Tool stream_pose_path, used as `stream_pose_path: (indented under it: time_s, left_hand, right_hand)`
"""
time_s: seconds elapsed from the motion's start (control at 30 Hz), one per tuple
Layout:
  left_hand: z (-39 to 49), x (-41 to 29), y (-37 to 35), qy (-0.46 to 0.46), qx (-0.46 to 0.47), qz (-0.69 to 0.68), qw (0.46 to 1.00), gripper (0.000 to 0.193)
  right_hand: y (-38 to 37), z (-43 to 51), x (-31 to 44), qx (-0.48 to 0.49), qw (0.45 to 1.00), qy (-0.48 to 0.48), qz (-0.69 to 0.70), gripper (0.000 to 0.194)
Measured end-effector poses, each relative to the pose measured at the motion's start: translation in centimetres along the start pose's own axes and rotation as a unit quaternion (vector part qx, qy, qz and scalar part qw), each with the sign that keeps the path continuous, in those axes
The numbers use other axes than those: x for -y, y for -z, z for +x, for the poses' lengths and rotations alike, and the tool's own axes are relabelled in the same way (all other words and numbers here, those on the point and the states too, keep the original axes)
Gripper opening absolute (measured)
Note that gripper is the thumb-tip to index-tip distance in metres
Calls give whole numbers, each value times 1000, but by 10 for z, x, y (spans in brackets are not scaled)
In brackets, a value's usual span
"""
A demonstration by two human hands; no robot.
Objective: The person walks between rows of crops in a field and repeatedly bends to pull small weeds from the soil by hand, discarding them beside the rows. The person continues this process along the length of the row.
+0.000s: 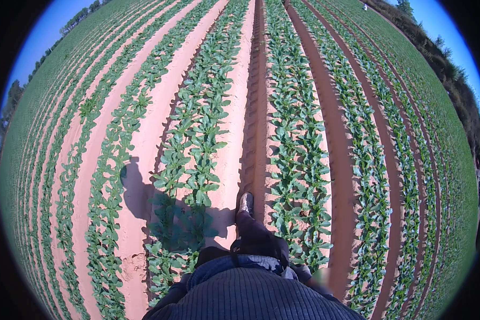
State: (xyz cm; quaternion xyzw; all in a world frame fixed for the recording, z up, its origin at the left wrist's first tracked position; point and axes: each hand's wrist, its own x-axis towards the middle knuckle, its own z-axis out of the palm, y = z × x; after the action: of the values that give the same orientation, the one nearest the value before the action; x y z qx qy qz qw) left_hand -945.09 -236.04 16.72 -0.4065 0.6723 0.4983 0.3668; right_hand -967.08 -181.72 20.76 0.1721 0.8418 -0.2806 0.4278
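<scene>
My left hand is out of view; only a dark sleeve shows at the lower left of my body. Beside my right hip, a small blurred shape (pixel 322 277) lies at the end of the right sleeve; whether it is my hand or something in it cannot be told. Below me are a dark ribbed knit top (pixel 252 298) and dark trousers (pixel 258 236). One dusty shoe (pixel 246 203) stands in a furrow (pixel 260 160) with tyre tread marks. Low leafy green plants grow in double rows, one bed to the left (pixel 202 140) and one to the right (pixel 294 140).
More parallel plant rows (pixel 368 160) and bare reddish soil strips (pixel 338 180) run into the distance. My shadow (pixel 138 196) falls over the left bed. Scrub (pixel 436 56) borders the field at right, trees (pixel 78 20) at far left. A small white figure or object (pixel 365 7) is far off.
</scene>
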Motion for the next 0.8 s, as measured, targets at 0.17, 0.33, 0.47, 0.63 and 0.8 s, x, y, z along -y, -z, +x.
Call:
stream_pose_path:
  time_s: [0.17, 0.33, 0.47, 0.63, 0.8]
  left_hand:
    - [59, -120, 27, 11, -1, -89, 996, 28]
    - [99, -241, 138, -62, -114, -139, 982, 19]
    - [104, -402, 174, -105, -126, -242, 956, 17]
    - [103, -452, 192, -91, -126, -261, 953, 16]
    - [156, -315, 200, -187, -181, 44, 965, 34]
  right_hand:
    - [30, 75, 0, -52, 998, -47, 0, 41]
    - [62, 86, 118, -7, 986, -19, 164, 34]
    - [94, 111, 140, -24, 982, -34, 186, 37]
    - [123, 111, 189, -3, 988, -18, 155, 35]
    - [150, 106, 236, -15, 988, -43, 146, 31]
